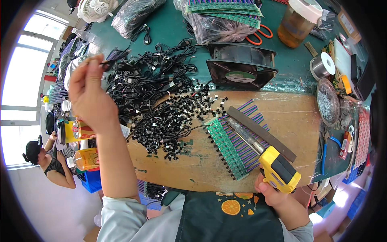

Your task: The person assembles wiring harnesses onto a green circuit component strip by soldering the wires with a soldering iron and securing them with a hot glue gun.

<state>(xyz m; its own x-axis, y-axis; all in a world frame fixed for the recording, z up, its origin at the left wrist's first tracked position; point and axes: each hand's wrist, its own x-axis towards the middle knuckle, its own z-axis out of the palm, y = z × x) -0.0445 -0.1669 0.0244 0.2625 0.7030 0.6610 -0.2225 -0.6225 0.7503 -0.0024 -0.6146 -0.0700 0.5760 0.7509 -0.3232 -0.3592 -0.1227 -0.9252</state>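
My left hand (93, 94) is raised at the left, thumb and fingers pinched on a black cable (117, 57) above a heap of similar cables. My right hand (271, 192) grips a yellow and black soldering gun (282, 171) at the front right. Its metal barrel (244, 134) points up and left over a green circuit board panel (228, 151). Purple-blue wires or strips (248, 155) run from the panel, and black connectors line its left edge. Across them lies a dark flat bar (264, 135). Small black connectors with silvery ends (161, 125) are piled left of the panel.
A black fan (242, 66) stands behind the panel. Further back are orange-handled scissors (260, 35), a jar of brown liquid (297, 26) and bagged parts. On the right are a solder spool (322, 65) and a round dish (328, 101). A person (48, 163) sits at far left.
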